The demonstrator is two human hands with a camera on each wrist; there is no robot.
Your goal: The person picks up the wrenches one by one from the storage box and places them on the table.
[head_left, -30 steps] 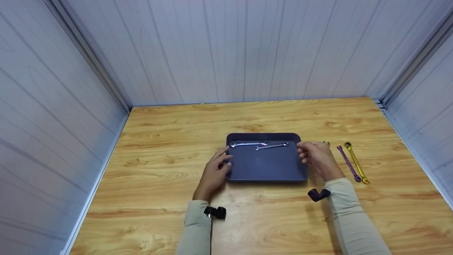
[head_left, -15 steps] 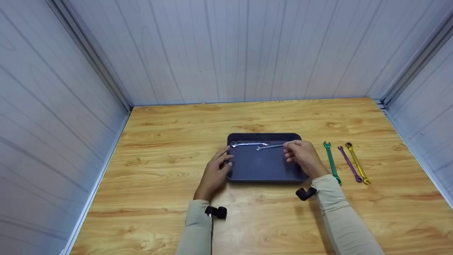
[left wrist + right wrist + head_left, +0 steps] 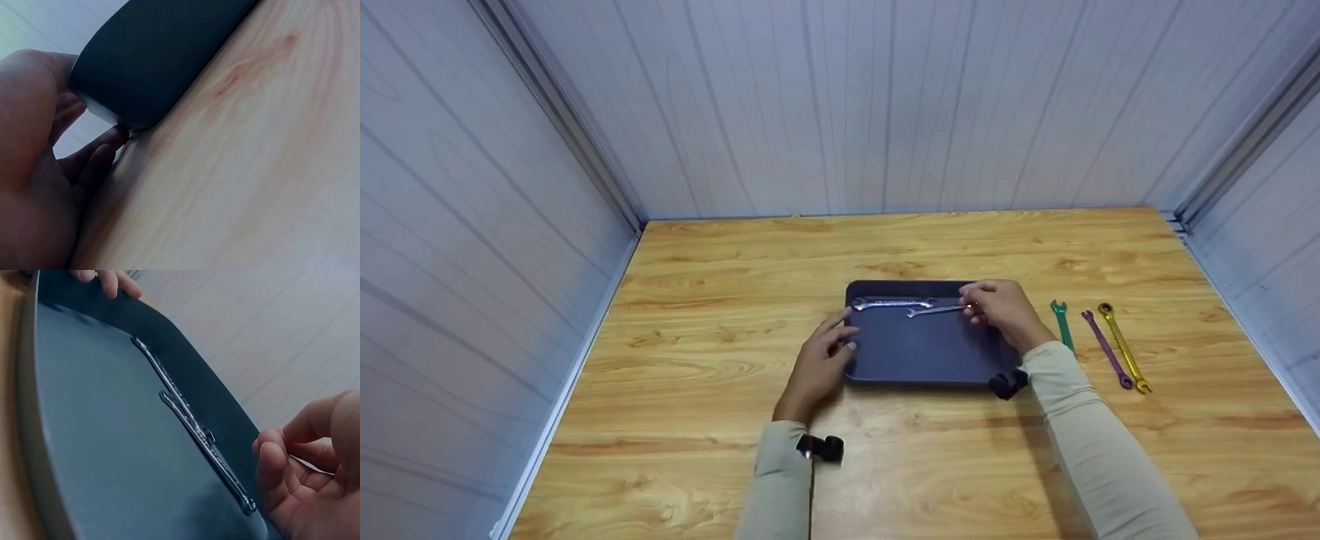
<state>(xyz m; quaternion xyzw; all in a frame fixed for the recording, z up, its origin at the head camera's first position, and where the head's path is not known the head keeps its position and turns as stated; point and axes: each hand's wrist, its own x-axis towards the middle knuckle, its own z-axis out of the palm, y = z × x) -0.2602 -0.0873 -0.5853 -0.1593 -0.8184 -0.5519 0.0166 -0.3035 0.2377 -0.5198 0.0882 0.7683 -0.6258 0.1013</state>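
Note:
A dark tray (image 3: 926, 352) sits on the wooden table, two silver wrenches lying inside along its far wall. The longer wrench (image 3: 891, 303) is to the left; the shorter wrench (image 3: 934, 310) slants toward the right. My left hand (image 3: 817, 367) grips the tray's left wall, some fingertips over the rim, others low outside in the left wrist view. Over the tray's far right part, my right hand (image 3: 1001, 311) has bent fingers close by the shorter wrench's right end. In the right wrist view, that hand (image 3: 315, 467) is beside the wrench end and holds nothing visible.
Right of the tray lie a green wrench (image 3: 1062, 322), partly hidden by the right sleeve, a purple wrench (image 3: 1106, 349) and a yellow wrench (image 3: 1123, 346). Pale panel walls (image 3: 847, 112) stand at the back and both sides of the table (image 3: 720, 300).
My right hand has moved left from the tray's right rim to above the shorter wrench's end, then a little toward the far wall. The left hand keeps its place on the tray.

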